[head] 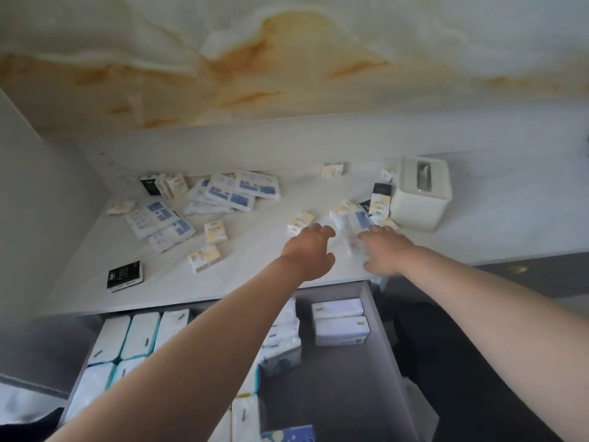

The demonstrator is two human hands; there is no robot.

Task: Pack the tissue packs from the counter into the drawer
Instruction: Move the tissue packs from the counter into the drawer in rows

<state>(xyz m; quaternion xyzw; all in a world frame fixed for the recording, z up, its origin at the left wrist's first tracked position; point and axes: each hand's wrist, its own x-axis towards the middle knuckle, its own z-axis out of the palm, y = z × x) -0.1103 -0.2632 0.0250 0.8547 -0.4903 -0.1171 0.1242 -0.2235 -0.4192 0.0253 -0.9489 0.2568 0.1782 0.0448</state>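
Observation:
Several tissue packs lie scattered on the white counter: blue-and-white ones at the back left, small yellow ones in the middle, a black one at the front left. Both my arms reach over the open drawer. My left hand hovers with fingers spread just in front of a small yellow pack. My right hand rests with fingers spread against a blue-and-white pack; whether it grips the pack is unclear. Packed white packs fill the drawer's left side.
A white square tissue box stands at the counter's right, with a few small packs leaning beside it. A marbled wall rises behind the counter. The drawer's right half holds two white packs and bare grey floor.

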